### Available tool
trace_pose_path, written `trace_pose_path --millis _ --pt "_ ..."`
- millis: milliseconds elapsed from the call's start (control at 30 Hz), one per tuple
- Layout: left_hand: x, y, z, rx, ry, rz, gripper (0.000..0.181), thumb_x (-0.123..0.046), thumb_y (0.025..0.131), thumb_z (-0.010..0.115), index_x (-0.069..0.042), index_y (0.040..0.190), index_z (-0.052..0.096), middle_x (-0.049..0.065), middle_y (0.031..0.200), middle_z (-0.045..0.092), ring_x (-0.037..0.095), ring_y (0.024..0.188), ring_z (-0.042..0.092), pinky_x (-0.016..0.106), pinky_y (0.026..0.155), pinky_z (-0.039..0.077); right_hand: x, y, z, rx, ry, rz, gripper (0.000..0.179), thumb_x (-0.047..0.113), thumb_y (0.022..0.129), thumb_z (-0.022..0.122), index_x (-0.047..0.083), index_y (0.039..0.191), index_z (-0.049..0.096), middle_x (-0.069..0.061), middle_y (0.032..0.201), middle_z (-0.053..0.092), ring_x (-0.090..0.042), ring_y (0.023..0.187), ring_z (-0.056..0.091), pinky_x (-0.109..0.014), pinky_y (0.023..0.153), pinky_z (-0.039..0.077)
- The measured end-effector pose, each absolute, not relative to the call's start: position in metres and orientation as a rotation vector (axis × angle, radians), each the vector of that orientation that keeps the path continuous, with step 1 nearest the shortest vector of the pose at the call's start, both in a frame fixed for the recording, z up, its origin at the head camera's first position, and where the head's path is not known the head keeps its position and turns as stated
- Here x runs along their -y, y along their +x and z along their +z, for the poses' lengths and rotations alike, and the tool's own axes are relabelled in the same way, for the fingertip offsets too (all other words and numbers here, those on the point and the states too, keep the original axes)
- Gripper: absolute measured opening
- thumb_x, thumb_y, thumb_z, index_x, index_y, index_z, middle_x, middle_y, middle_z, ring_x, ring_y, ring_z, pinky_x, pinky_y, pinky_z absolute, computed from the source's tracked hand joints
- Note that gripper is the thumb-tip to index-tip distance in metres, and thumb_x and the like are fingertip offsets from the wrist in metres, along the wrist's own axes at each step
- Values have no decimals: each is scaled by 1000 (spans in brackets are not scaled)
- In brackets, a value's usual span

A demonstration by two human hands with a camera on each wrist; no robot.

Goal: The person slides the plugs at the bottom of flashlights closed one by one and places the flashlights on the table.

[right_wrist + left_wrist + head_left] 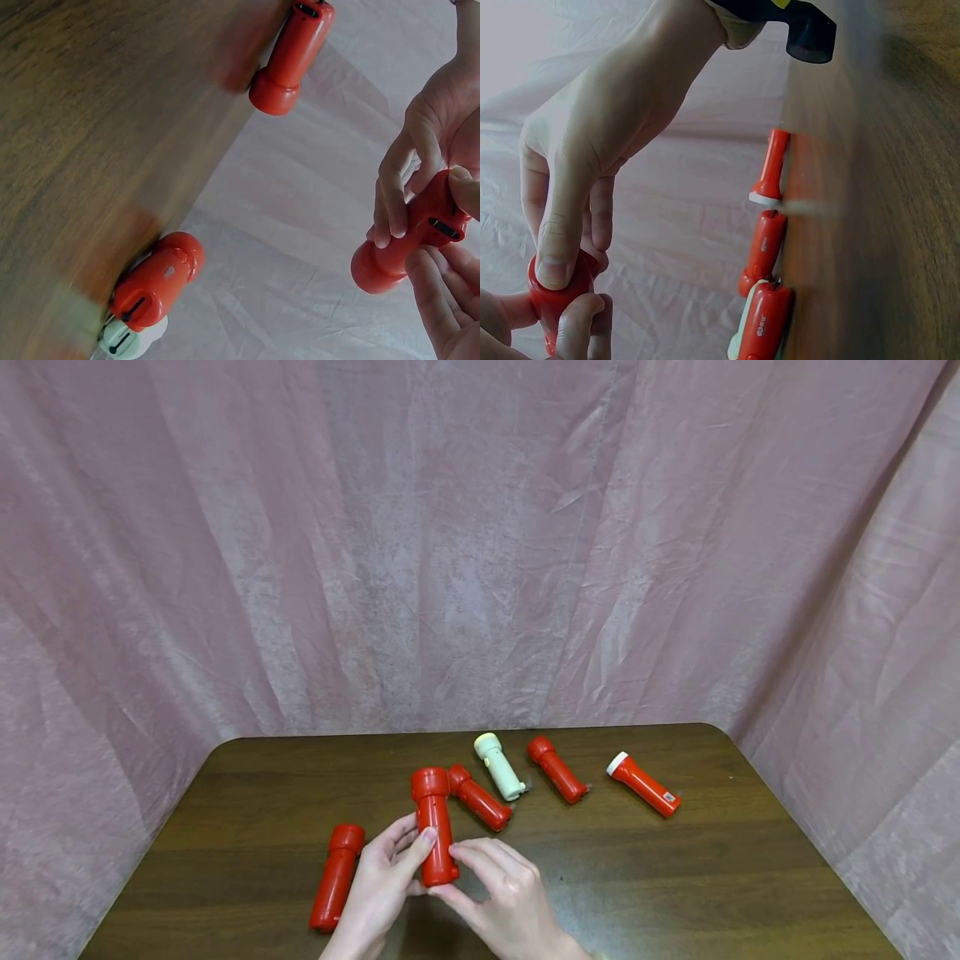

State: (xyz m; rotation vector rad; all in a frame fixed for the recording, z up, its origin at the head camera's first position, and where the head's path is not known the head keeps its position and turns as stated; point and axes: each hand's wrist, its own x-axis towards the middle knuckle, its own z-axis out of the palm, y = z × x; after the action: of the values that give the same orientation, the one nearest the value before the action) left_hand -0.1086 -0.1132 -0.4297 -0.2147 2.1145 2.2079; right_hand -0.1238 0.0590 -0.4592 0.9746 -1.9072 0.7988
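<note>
Between both hands, raised over the table, is a red flashlight [435, 835], its wide head pointing away. My left hand [386, 868] grips its body from the left, with the thumb lying along the barrel. At the tail end, my right hand [506, 893] pinches it between thumb and fingertips. The right wrist view shows a dark slot near the tail of this flashlight [420, 232], close to the fingers. Another red flashlight [336, 881] lies just left of my left hand.
Beyond the hands, a red flashlight [482, 802], a pale green flashlight [498, 768] and another red flashlight [558, 770] lie on the brown wooden table [712, 877]. Farther right lies a red flashlight with a white head [645, 785]. A pink curtain [465, 552] hangs behind.
</note>
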Motion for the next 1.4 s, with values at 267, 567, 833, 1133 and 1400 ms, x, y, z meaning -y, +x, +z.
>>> trace_pose_path --millis 267,567,833,1133,1400 --pt "112 -107 -430 -2133 -231 2203 58 -22 103 66 6 151 48 26 139 64 19 95 73 30 65 63 -58 -124 -459 1906 970 802 40 32 81 92 10 109 75 0 96 79 -12 83 74 -20 79 62" --pt "117 -110 -430 -2133 -255 2185 58 -22 103 67 4 151 49 23 138 66 20 96 74 31 65 63 -59 -125 -458 1901 1002 790 40 35 84 90 10 110 75 1 97 79 -11 86 74 -20 81 62" --pt "119 -111 -428 -2151 -272 2172 57 -20 102 69 3 150 51 19 133 68 16 93 73 28 66 62 -61 -126 -457 1916 1038 817 42 25 78 95 10 112 76 -1 99 79 -12 88 75 -21 83 62" --pt "116 -111 -430 -2134 -265 2186 58 -22 103 68 5 151 48 23 138 65 18 95 73 28 67 63 -62 -124 -456 1958 1011 841 40 23 77 95 12 111 76 2 99 79 -10 88 74 -20 84 62" --pt "117 -110 -432 -2145 -284 2172 58 -24 103 67 5 151 49 23 137 65 19 96 73 30 67 63 -62 -125 -456 1977 1016 873 40 24 77 95 13 110 75 3 99 78 -9 88 74 -19 84 61"
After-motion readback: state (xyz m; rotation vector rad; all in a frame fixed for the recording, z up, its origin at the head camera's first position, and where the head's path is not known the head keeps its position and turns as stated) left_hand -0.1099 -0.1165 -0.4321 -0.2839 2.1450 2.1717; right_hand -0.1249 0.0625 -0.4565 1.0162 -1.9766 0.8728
